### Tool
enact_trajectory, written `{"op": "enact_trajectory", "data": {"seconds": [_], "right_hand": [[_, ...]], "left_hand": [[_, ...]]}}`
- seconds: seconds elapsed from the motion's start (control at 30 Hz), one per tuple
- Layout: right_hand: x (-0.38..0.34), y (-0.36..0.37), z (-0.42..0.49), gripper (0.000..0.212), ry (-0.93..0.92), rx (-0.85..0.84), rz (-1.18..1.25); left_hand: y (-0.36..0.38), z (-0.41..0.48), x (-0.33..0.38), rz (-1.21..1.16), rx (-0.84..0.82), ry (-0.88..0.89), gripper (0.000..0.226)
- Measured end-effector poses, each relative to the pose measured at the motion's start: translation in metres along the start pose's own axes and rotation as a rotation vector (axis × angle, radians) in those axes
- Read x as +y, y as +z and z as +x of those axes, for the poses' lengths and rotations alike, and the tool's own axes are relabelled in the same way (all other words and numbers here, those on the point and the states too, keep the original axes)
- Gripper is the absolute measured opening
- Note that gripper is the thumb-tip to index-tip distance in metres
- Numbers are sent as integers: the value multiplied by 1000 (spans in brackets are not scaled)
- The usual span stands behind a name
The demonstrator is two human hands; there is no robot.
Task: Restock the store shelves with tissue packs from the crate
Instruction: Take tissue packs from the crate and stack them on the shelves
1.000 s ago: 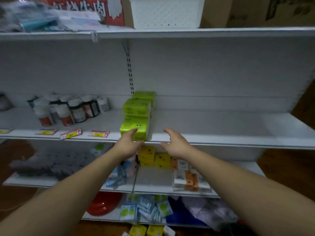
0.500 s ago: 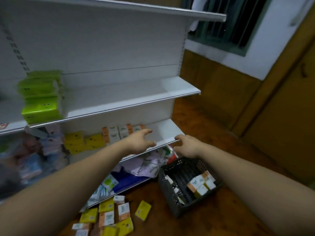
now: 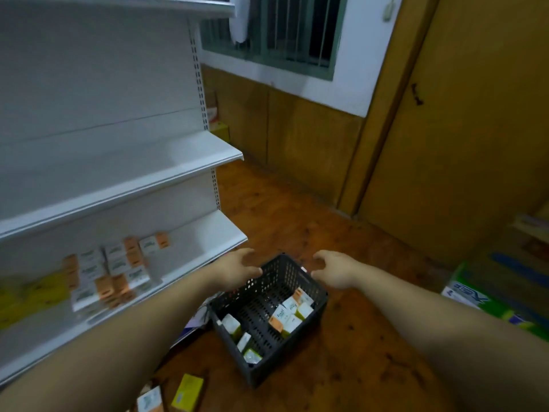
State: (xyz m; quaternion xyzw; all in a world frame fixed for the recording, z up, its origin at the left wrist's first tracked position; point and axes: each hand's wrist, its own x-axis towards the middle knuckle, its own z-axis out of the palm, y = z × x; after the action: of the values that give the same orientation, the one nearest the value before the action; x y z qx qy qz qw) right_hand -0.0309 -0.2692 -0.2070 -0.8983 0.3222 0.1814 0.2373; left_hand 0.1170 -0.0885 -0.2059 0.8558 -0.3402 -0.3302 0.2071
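Note:
A dark grey perforated crate (image 3: 315, 295) stands on the wooden floor at centre. Several small white, orange and green tissue packs (image 3: 289, 315) lie inside it. My left hand (image 3: 236, 270) hovers over the crate's far left rim, fingers relaxed and holding nothing. My right hand (image 3: 334, 272) hovers just past the crate's far right corner, also holding nothing. To the left, the white shelf unit (image 3: 190, 254) carries orange and white tissue packs (image 3: 118, 272) on its lower shelf.
Loose packs (image 3: 187, 392) lie on the floor by the shelf foot. The middle shelf (image 3: 166, 176) is bare here. Wooden panelling and a door (image 3: 460, 129) stand to the right; boxes (image 3: 487, 295) sit at the right edge.
My view has swung right and down, from the green packs on the shelf to the crate. Both hands left the shelf edge and now hang over the crate.

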Motion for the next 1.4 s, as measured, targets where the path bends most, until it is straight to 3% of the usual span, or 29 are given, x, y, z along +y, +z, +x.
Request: {"op": "enact_trajectory", "data": {"seconds": [0.1, 0.23, 0.6, 0.73, 1.0, 1.2, 1.4], "right_hand": [[21, -3, 17, 59, 15, -47, 10], [27, -2, 49, 59, 28, -83, 47], [21, 19, 187, 53, 124, -190, 91], [37, 39, 235, 61, 131, -285, 105], [108, 117, 362, 57, 113, -416, 97], [166, 225, 456, 60, 150, -536, 111], [208, 347, 531, 60, 135, -562, 126]], "left_hand": [[10, 27, -1, 51, -52, -24, 76], [12, 60, -6, 49, -98, -52, 67], [12, 215, -73, -106, -253, -123, 65], [35, 264, -100, -162, -287, -202, 64], [148, 364, -150, -345, -260, -397, 65], [277, 431, -209, -494, -317, -588, 72], [398, 481, -265, -627, -286, -687, 48]]}}
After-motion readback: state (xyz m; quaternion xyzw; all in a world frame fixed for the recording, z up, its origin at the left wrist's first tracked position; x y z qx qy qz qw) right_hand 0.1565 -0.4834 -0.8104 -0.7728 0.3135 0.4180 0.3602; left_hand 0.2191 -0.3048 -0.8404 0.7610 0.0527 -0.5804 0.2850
